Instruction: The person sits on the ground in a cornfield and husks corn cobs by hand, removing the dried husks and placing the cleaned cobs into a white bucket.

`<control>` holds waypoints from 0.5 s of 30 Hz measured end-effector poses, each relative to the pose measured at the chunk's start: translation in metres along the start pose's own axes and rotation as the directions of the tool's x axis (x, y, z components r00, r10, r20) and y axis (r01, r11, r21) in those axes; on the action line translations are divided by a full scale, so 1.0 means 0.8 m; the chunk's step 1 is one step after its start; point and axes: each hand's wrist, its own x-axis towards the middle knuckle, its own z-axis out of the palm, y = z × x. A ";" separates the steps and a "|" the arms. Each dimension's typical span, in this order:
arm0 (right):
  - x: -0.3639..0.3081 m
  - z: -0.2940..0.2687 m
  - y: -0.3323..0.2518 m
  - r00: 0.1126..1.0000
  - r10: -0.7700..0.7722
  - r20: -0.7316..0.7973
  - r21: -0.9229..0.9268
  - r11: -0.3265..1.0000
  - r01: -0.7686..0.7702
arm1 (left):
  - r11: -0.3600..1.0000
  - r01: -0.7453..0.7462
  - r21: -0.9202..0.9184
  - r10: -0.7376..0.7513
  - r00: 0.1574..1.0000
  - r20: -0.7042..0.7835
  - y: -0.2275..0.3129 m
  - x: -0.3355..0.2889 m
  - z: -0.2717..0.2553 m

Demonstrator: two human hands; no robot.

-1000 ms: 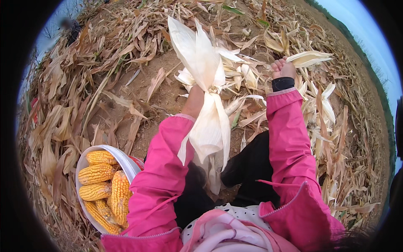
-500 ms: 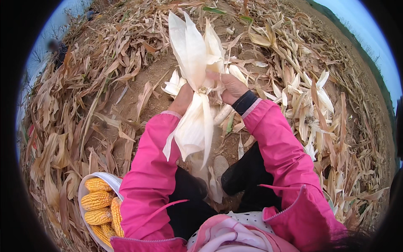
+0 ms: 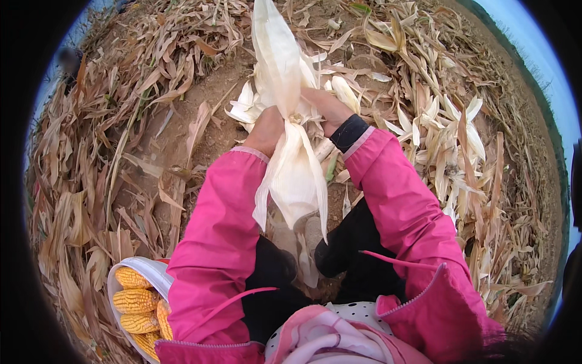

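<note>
Both hands grip pale, papery corn husks (image 3: 295,173) at their stem end, in front of my knees. Long leaves of the husk stand up away from me, and others hang down toward my feet. My left hand (image 3: 267,130) is closed on its left side, fingers mostly hidden behind the leaves. My right hand (image 3: 330,110) is closed on its right side, with its fingertips under the leaves. Whether a cob is still inside cannot be seen. Just beyond my right hand lies a pale, husk-covered ear (image 3: 345,94) on the ground.
A white bucket (image 3: 159,275) with several bare yellow corn ears (image 3: 134,301) stands by my left arm. Loose pale husks (image 3: 473,130) lie to the right. Dry stalks and leaves (image 3: 79,164) cover much of the soil. Another person (image 3: 70,64) shows blurred at the far left.
The upright leaves have swung farther away from me, and the hanging leaves have shifted right. My right hand has turned slightly inward. Both hands keep their hold on the husks.
</note>
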 end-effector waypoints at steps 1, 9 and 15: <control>0.007 -0.010 -0.002 1.000 -0.008 -0.024 -0.053 0.999 0.007 | 0.999 0.001 0.044 -0.001 1.000 0.009 0.001 0.006 0.004; 0.077 -0.052 0.000 0.971 -0.184 -0.154 0.244 0.945 0.218 | 1.000 -0.017 0.016 0.019 0.991 -0.134 0.021 0.033 0.017; 0.055 0.016 -0.017 0.968 -0.243 -0.060 0.444 0.862 0.244 | 0.807 -0.003 -0.590 -0.111 0.982 -0.156 0.012 0.034 0.003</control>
